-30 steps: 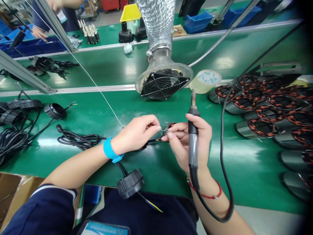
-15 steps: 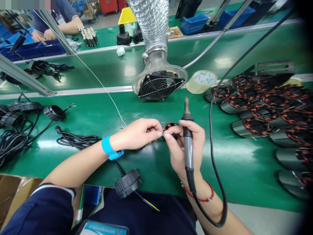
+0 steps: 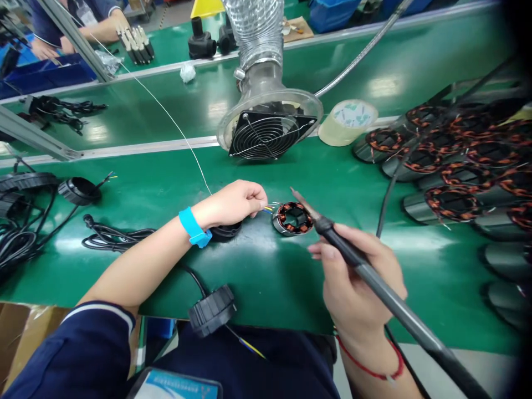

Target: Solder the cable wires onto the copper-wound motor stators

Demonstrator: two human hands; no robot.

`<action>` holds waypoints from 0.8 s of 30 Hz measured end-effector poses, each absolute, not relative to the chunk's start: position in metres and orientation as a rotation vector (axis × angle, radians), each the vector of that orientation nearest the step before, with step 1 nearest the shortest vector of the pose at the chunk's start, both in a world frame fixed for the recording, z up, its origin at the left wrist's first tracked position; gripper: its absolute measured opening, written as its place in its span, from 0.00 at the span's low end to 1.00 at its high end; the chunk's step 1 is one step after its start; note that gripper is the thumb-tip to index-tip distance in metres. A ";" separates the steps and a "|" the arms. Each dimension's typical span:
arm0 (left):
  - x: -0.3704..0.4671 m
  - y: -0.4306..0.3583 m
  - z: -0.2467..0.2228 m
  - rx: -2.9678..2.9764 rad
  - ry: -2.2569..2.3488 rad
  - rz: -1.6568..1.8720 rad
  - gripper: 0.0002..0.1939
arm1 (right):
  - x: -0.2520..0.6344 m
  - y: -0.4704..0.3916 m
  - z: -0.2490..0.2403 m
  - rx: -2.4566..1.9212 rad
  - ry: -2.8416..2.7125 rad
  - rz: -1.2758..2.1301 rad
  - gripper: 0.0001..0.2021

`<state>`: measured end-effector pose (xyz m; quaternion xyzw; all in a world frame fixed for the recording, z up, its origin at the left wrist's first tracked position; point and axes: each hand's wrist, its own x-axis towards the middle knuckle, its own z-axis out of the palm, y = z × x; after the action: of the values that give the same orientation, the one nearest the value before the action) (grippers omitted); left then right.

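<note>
My left hand [image 3: 239,200] is closed in a pinch on thin coloured wires [image 3: 268,209], whose ends point right toward a motor stator [image 3: 283,226] with copper windings. Partly covered by this hand is a black ring-shaped cap [image 3: 226,231] on the bench. A thin strand of solder wire [image 3: 183,136] runs down from the upper left and goes out of sight behind my left hand. My right hand [image 3: 353,288] is wrapped around a soldering iron [image 3: 384,291]. Its tip points up and left, just above the stator, seemingly apart from it.
A fume duct with a fan grille [image 3: 270,136] hangs ahead. Beside it stands a tape roll [image 3: 347,123]. Several stators [image 3: 453,205] crowd the right. Black cables [image 3: 118,233] and caps lie left; another cap [image 3: 211,310] sits at the front edge. A co-worker's hands [image 3: 45,49] are far left.
My right hand has moved away from my left, to the right and down. The soldering iron has swung from upright to slanting, tip toward the stator, which is now uncovered. My left hand still pinches.
</note>
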<state>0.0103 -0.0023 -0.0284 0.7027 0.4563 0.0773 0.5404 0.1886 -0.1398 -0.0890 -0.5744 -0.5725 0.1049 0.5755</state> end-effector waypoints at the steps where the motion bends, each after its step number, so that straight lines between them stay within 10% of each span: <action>1: 0.011 -0.002 -0.029 1.677 1.082 0.181 0.07 | 0.188 -0.142 -0.092 -1.295 -1.334 0.197 0.13; 24: 0.014 -0.003 -0.027 1.701 1.093 0.181 0.08 | 0.180 -0.142 -0.098 -1.241 -1.360 0.249 0.13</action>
<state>0.0138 -0.0029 -0.0266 0.7119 0.4572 0.0759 0.5277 0.1798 -0.1422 -0.0979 -0.5351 -0.5864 0.1075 0.5986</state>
